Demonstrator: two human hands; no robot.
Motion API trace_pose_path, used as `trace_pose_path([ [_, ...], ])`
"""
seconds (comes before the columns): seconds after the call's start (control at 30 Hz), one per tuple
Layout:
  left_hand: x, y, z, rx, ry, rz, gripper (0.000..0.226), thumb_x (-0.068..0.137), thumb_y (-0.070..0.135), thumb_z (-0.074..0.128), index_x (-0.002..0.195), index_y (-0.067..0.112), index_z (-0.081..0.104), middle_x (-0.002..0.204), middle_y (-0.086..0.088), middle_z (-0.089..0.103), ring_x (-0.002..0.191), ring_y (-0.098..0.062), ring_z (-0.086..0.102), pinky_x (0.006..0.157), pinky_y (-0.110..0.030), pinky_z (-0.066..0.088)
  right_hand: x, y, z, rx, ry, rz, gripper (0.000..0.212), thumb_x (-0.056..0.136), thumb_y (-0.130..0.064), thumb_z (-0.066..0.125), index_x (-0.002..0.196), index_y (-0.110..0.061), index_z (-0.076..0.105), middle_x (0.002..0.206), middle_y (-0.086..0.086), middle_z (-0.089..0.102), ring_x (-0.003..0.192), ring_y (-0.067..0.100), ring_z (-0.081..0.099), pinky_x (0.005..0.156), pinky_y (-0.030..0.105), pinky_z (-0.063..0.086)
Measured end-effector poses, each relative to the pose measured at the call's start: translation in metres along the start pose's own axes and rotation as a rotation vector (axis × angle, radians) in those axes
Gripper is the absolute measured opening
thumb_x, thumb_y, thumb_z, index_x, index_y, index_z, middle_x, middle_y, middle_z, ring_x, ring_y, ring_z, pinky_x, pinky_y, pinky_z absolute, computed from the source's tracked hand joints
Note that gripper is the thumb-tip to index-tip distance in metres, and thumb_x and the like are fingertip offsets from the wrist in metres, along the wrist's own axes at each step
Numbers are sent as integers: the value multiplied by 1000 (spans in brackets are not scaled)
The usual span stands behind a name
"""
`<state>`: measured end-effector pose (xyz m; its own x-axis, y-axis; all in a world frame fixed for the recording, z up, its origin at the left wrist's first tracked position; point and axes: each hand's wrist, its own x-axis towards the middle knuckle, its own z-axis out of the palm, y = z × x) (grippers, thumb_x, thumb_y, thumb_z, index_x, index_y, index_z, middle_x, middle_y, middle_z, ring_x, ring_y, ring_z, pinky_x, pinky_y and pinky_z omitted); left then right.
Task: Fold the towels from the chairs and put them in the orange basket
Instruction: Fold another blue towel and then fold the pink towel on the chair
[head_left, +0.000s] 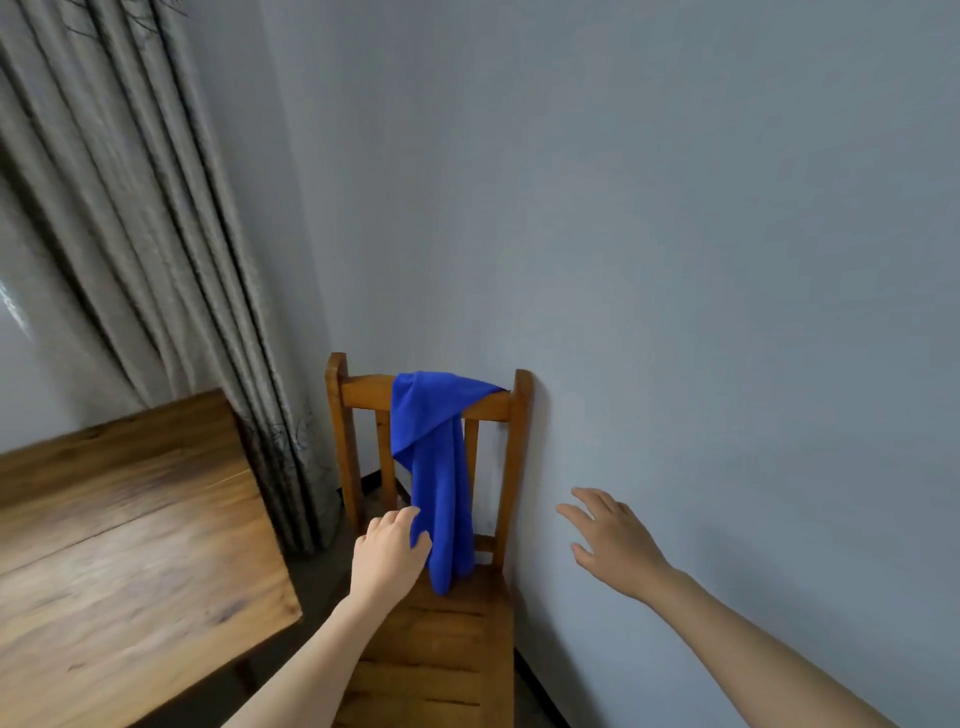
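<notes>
One limp, light blue towel (434, 467) drapes the wooden chair (348, 441); your left hand (389, 551) clamps its hanging tail, right hand (613, 540) spread, empty: gather near the top rail.

A plain pale grey-blue wall (675, 208) fills the space beyond both hands. Left of the left hand (387, 556) lies a wooden surface (130, 545), a pleated grey-brown curtain (156, 208) behind it, and dark floor (322, 587) below.
</notes>
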<state>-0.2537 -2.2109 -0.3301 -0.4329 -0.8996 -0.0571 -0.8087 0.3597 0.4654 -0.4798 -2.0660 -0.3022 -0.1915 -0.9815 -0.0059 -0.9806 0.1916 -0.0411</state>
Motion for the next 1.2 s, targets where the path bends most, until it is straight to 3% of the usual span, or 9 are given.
trace_pose_path([
  [0.23,4,5,34,-27,-42,-143,49,95,33,46,142,24,34,143,3,43,132,-14,39,107,-30,35,52,19,17,66,-93,-95,50,97,-23,40,146,-20,28,154,6,21,143,21,17,114,31,21],
  [0.4,38,-14,26,-4,30,-196,54,95,33,47,145,23,29,147,1,37,135,-16,34,109,-31,34,102,5,26,102,-92,-140,49,98,-25,40,145,-22,28,154,2,20,143,21,18,115,32,21],
  [0.63,128,-15,-7,14,163,-42,56,94,32,49,145,22,28,153,-3,24,142,-24,18,113,-39,24,176,-6,5,105,-24,-159,50,96,-22,42,145,-20,29,154,2,21,143,17,16,115,31,21],
  [0.83,202,1,-49,45,215,175,51,96,35,43,143,21,32,152,2,28,142,-18,18,114,-35,20,241,-22,-30,171,81,-78,50,96,-21,43,145,-19,29,150,3,26,139,18,24,109,25,26],
  [0.93,234,2,-59,108,134,254,54,96,39,42,145,20,28,152,2,27,142,-18,18,114,-34,19,262,-35,-27,324,28,62,53,95,-24,48,144,-19,29,150,4,24,138,17,26,107,25,28],
  [1.03,258,0,-59,167,-59,265,62,95,44,42,148,23,19,154,1,23,143,-20,17,114,-38,17,279,-39,-20,361,-37,142,59,94,-25,50,146,-19,23,152,7,22,139,22,24,109,29,28],
  [1.13,270,0,-56,225,-132,255,56,94,46,42,145,27,27,147,2,38,135,-20,32,112,-38,18,292,-32,-15,313,-159,205,67,92,-24,52,148,-23,16,155,10,15,143,27,17,113,36,28],
  [1.2,273,-1,-52,199,-91,252,49,95,45,42,140,29,37,140,5,46,131,-17,38,111,-37,19,299,-26,-10,270,-202,216,62,90,-23,53,145,-24,24,148,10,31,136,30,31,108,40,36],
])
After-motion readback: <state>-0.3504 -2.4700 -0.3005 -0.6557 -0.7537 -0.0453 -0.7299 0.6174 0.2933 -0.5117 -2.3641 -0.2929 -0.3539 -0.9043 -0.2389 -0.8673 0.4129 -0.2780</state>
